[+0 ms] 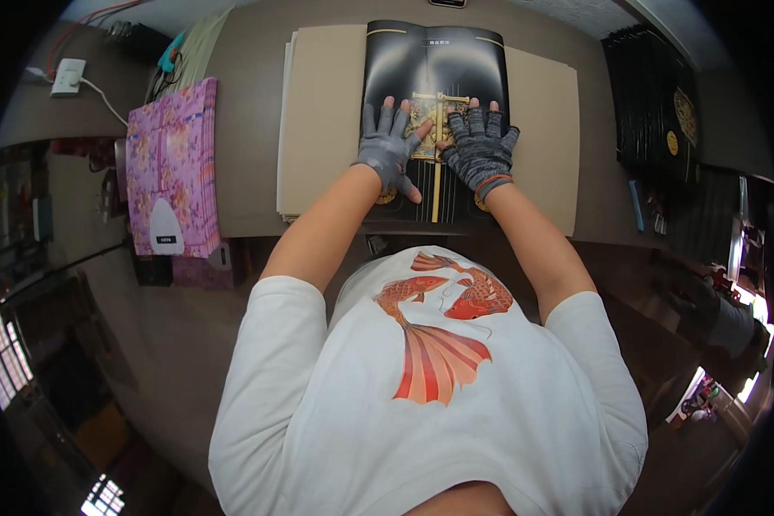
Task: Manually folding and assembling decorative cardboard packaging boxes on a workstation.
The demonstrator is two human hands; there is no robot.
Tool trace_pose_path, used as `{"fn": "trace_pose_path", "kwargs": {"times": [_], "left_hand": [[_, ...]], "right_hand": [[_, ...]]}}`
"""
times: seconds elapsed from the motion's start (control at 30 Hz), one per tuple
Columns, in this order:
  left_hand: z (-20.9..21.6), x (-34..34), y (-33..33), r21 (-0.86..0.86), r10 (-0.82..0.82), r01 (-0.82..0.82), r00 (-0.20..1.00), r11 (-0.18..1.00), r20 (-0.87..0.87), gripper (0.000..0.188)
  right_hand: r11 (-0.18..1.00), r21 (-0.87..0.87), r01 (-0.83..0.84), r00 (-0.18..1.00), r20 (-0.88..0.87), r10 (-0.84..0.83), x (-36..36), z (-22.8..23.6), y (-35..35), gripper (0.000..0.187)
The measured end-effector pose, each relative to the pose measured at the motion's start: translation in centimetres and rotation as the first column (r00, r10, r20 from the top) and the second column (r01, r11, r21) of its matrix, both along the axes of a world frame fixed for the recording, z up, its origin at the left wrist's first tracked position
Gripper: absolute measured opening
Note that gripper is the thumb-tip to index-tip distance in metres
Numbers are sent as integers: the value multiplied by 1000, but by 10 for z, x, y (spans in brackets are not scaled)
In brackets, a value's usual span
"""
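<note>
A glossy black sheet with gold ornament (434, 64) lies on a stack of brown cardboard (546, 129) on the table; a crease runs down its middle. Flat on the sheet's left half is my left hand (387, 142), in a grey fingerless glove, fingers spread. My right hand (483, 144), in a darker striped glove, rests on the right half with its fingers apart. Both thumb sides point toward the gold clasp-like pattern (428, 112) near the crease. Neither hand grips anything; both press or rest on the surface.
A pile of pink-purple floral pieces (172, 172) sits at the left table edge. At the right stands a stack of black gold-printed pieces (649, 103), with a blue tool (635, 205) nearer me. A white power socket (69, 79) with cables lies far left.
</note>
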State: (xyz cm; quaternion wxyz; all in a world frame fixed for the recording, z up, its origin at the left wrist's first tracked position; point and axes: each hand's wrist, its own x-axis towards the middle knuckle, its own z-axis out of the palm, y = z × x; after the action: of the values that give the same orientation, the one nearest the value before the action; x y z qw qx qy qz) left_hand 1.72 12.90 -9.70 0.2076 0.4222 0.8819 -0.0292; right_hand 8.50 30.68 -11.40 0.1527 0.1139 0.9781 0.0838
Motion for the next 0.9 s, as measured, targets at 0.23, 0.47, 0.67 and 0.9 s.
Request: {"fn": "trace_pose_path", "kwargs": {"times": [0.23, 0.47, 0.67, 0.9], "left_hand": [[0, 0, 3, 6, -11, 11, 999, 1000, -31, 139], [9, 3, 25, 17, 15, -14, 999, 1000, -30, 127], [19, 10, 51, -196, -14, 10, 1000, 981, -22, 115], [11, 13, 78, -241, -6, -21, 994, 970, -112, 99]], "right_hand": [[999, -41, 13, 1000, 2, -13, 0, 6, 1, 77], [999, -40, -24, 999, -33, 23, 0, 0, 2, 76], [998, -44, -52, 997, -57, 50, 4, -1, 3, 74], [909, -152, -387, 921, -113, 373, 15, -11, 26, 74]]}}
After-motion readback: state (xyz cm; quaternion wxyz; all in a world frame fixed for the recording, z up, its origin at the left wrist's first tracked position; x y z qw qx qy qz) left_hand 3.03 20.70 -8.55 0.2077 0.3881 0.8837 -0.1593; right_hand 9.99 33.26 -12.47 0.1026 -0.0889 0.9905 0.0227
